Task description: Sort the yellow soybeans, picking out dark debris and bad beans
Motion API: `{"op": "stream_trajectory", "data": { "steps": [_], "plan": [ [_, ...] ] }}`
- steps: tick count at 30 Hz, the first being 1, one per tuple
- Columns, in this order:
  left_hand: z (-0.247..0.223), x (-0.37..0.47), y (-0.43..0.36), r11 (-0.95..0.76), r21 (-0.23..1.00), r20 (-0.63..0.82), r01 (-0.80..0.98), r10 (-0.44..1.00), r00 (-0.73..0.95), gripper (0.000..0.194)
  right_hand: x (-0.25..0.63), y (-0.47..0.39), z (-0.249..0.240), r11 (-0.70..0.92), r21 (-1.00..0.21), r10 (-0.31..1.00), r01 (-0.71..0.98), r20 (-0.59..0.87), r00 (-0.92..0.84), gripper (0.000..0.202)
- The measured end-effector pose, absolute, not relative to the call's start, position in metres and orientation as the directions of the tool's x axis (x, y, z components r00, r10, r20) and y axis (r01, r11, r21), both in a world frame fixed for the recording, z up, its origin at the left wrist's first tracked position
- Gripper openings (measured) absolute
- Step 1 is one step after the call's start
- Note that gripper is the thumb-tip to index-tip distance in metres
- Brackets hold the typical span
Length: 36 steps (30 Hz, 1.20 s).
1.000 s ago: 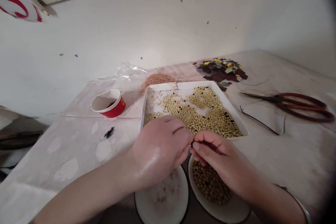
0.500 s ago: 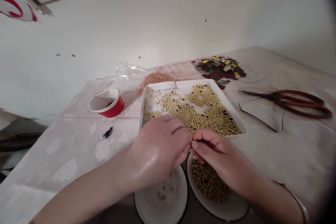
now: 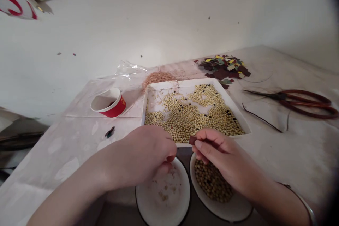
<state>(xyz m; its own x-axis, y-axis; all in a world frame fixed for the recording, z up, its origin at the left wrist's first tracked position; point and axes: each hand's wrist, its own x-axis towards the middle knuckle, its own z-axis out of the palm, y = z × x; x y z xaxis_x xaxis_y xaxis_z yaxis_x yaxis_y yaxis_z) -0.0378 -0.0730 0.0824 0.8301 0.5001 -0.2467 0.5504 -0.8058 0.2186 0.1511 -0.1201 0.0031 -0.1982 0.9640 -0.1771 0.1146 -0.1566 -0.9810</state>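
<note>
Between thumb and forefinger, my right hand [image 3: 217,153] pinches a small dark red-brown flat piece [image 3: 192,140], just in front of the tray's near edge. Below it stands a white bowl [image 3: 225,213] of brownish round beads or seeds [image 3: 213,183]. My left hand [image 3: 150,152] hovers over a second white dish [image 3: 164,215] with a few tiny bits in its bottom. Its fingers are curled together and turned away; whatever they hold is hidden. Beyond both hands lies a white shallow tray [image 3: 194,84] of pale yellow beads or seeds [image 3: 182,120] mixed with a few black ones.
A red and white paper cup [image 3: 119,107] stands left, near small dark scraps [image 3: 109,132]. Behind the tray lie thin copper-coloured strands [image 3: 159,77] and clear plastic [image 3: 128,69]. Colored flat pieces [image 3: 225,69] are heaped at the back right; scissors [image 3: 304,100] and a dark thin strip [image 3: 262,118] lie right.
My hands, fingertips together before, are now apart. My left hand has moved left and down over the dish. The dark red-brown piece now shows in my right hand, which has barely moved.
</note>
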Motion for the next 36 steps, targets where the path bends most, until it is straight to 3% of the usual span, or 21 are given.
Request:
{"op": "stream_trajectory", "data": {
  "steps": [3,7,10,36],
  "plan": [
    [0.074,-0.038,-0.063,-0.801,0.166,-0.242,0.575,0.533,0.811,0.009,0.151,-0.12,0.002,-0.155,-0.981,0.962,0.115,-0.177,-0.206,0.016],
    [0.057,-0.035,-0.041,-0.741,0.023,-0.116,0.671,0.665,0.738,0.013,0.151,-0.12,0.003,-0.17,-0.98,0.959,0.103,-0.188,-0.211,0.016],
    [0.045,-0.034,-0.032,-0.747,-0.024,-0.128,0.664,0.661,0.739,0.013,0.151,-0.121,0.003,-0.182,-0.978,0.958,0.105,-0.201,-0.203,0.015],
    [0.038,-0.035,-0.032,-0.754,-0.029,-0.226,0.656,0.644,0.731,0.016,0.152,-0.12,0.004,-0.169,-0.978,0.958,0.123,-0.192,-0.212,0.015]
  ]
}}
